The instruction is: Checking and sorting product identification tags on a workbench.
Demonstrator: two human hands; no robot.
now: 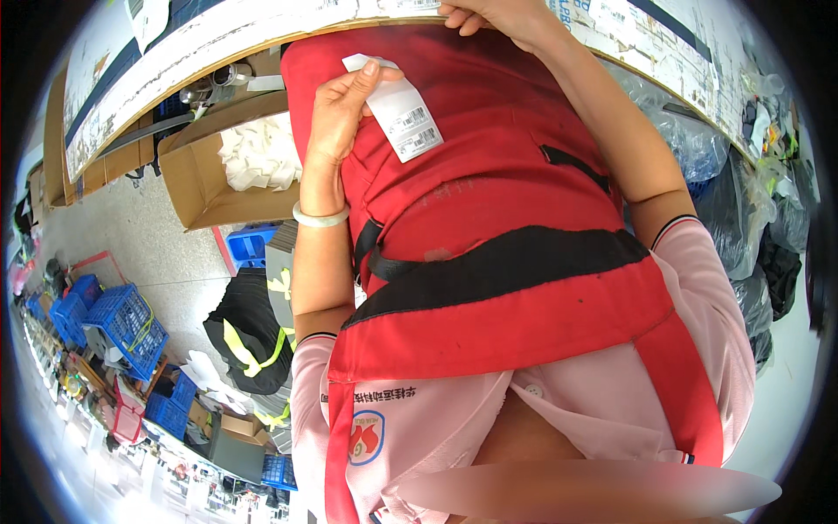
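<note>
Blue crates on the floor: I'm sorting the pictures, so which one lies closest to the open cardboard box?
The blue crate just below the cardboard box; the other blue crates sit farther left and lower.

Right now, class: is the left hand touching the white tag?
Touching. The head view shows the left hand pinching the white tag between thumb and fingers, held against the red apron.

A red garment (489,166) with a broad black band across it carries a white tag (403,118) printed with black barcode lines. A pale jade-white bangle (319,217) and pink sleeves show against it, with blue crates (127,323) on the grey floor (166,253).
</note>
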